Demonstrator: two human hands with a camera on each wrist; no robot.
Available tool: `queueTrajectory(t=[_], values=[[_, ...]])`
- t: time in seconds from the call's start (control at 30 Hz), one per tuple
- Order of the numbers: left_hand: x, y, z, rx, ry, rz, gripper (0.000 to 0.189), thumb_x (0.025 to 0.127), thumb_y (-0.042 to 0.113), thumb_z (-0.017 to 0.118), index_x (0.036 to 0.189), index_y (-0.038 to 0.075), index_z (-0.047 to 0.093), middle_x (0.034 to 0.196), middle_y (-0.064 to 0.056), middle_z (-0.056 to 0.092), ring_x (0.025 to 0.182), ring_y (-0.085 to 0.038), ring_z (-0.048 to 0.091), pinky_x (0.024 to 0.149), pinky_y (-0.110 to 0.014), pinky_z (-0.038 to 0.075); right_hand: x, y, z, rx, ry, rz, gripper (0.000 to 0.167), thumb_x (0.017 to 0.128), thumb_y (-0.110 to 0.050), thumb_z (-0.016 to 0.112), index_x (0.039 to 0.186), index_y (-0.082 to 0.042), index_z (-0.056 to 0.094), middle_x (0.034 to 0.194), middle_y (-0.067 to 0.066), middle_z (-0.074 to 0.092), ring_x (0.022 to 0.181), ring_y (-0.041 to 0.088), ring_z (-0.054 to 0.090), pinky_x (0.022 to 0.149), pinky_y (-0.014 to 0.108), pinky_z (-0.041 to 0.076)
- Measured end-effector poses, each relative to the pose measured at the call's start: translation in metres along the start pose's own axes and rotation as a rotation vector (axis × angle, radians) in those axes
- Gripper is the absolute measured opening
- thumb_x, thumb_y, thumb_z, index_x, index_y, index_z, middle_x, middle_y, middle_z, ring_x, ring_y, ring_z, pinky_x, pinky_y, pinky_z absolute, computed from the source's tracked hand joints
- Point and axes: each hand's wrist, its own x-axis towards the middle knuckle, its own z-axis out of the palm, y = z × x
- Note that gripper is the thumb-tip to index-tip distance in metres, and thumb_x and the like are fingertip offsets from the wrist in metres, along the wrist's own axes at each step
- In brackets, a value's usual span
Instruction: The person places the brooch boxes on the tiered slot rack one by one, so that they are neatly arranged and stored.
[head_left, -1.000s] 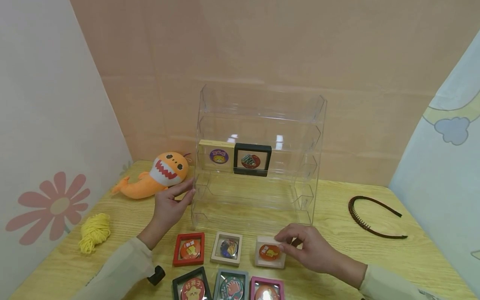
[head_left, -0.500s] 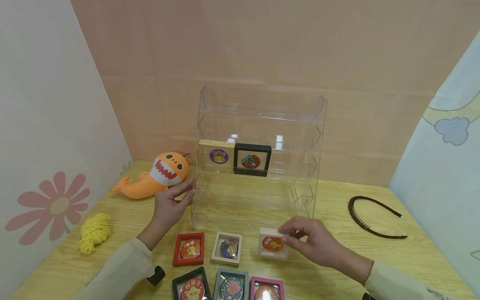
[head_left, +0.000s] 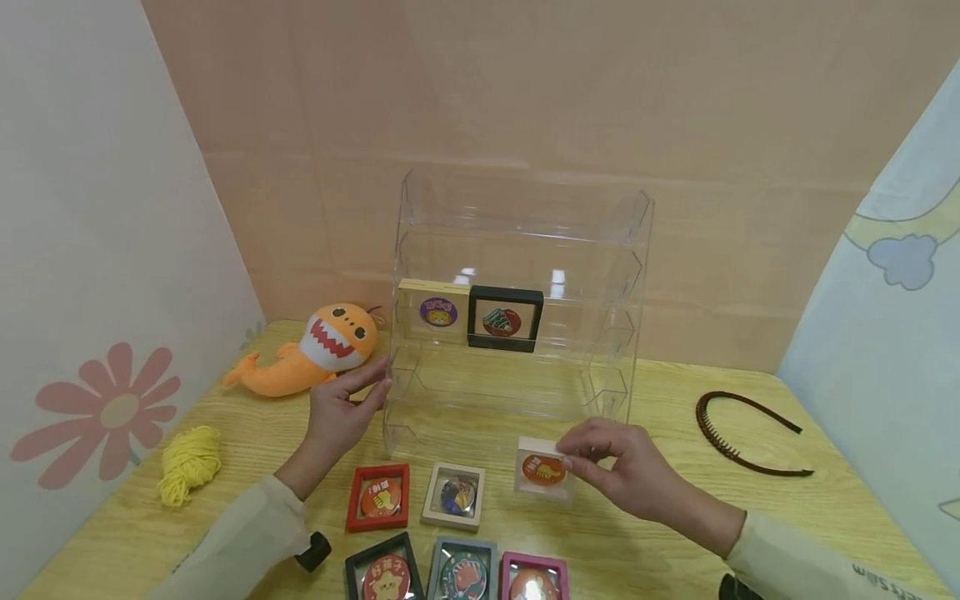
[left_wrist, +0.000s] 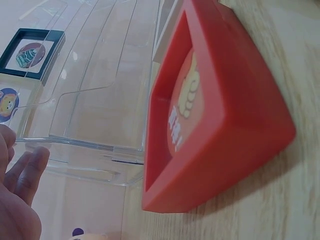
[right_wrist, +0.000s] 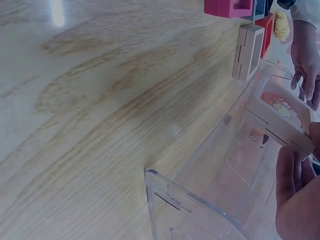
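My right hand pinches the right edge of a pale cream square frame with an orange badge bearing a yellow hand. In the right wrist view that frame is tilted and overlaps the clear rack's lower part. The clear plastic tiered rack stands upright at the centre, and my left hand holds its left side panel between thumb and fingers. One tier bears a light yellow frame with a bear badge, beside a black frame. A red frame looms large in the left wrist view.
Before the rack lie a red frame, a beige frame, a black one, a grey one and a pink one. An orange shark plush and yellow yarn lie left; a brown headband lies right.
My right hand has raised the cream frame off the table and carried it forward toward the rack. My left hand has stayed at the rack's side.
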Motion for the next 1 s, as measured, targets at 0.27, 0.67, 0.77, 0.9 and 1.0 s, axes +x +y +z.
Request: queueTrajectory(t=[0.27,0.67,0.77,0.9,1.0], values=[[0.002,0.007,0.002,0.020,0.003,0.014,0.032,0.078,-0.019,0.066,0.109,-0.013,0.065,0.102,-0.026,0.065,0.086,-0.017,0.067,0.053,-0.024,0.057,0.010,0.002,-0.004,-0.044,0.051,-0.052,0.030,0.075,0.013,0.072,0.094,-0.010,0.070,0.090,0.002,0.066,0.069,0.010,0.058,0.052,0.024,0.055],[-0.001,0.004,0.001,0.004,0.009,0.009,0.031,0.080,-0.017,0.066,0.110,-0.011,0.066,0.102,-0.025,0.065,0.088,-0.005,0.065,0.054,-0.022,0.056,0.030,-0.004,-0.017,-0.122,0.077,-0.137,0.034,0.069,0.016,0.074,0.093,-0.009,0.070,0.090,0.004,0.066,0.069,0.010,0.059,0.055,0.019,0.053],[-0.002,0.000,0.001,-0.005,0.010,-0.002,0.030,0.081,-0.014,0.067,0.110,-0.008,0.067,0.103,-0.023,0.066,0.088,-0.004,0.065,0.054,-0.024,0.057,0.036,-0.007,-0.021,-0.135,0.096,-0.159,0.035,0.069,0.017,0.074,0.093,-0.008,0.071,0.091,0.006,0.066,0.069,0.011,0.060,0.056,0.018,0.054],[-0.002,-0.003,0.001,-0.010,0.004,0.007,0.029,0.081,-0.013,0.067,0.110,-0.008,0.067,0.103,-0.022,0.066,0.088,-0.005,0.065,0.054,-0.025,0.057,0.043,-0.012,-0.028,-0.164,0.123,-0.151,0.033,0.069,0.015,0.075,0.093,-0.008,0.072,0.092,0.006,0.066,0.070,0.012,0.062,0.059,0.017,0.055],[-0.002,-0.003,0.001,-0.005,0.002,0.009,0.030,0.081,-0.013,0.067,0.110,-0.008,0.067,0.103,-0.022,0.066,0.088,-0.004,0.065,0.054,-0.025,0.057,0.049,-0.013,-0.033,-0.203,0.137,-0.135,0.031,0.071,0.012,0.076,0.093,-0.009,0.072,0.092,0.004,0.067,0.071,0.011,0.062,0.060,0.017,0.055]])
